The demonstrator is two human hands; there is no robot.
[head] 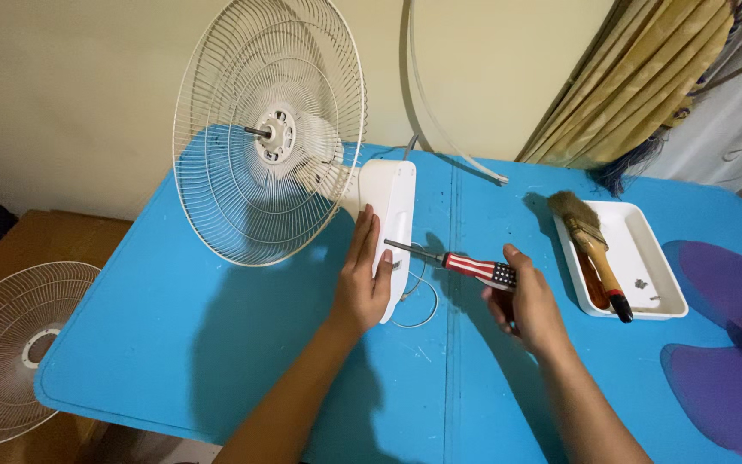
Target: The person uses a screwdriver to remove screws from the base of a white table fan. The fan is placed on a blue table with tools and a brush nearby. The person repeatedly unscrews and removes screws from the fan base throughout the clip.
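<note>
A white fan (392, 202) lies on its side on a blue table (216, 344), its rear wire guard (268, 129) standing upright with the bare motor shaft at its centre. My left hand (364, 279) rests flat on the fan's white body, fingers together. My right hand (527, 305) grips a screwdriver (461, 263) with a red, white and blue striped handle. Its metal tip points left and meets the side of the fan body just beside my left thumb.
A white tray (650, 266) at the right holds a paintbrush (592, 243) and some small screws. Purple fan blades (727, 344) lie at the far right. The front wire guard (10, 344) sits on a brown surface at the left. A white cord (440, 120) loops behind; curtains hang top right.
</note>
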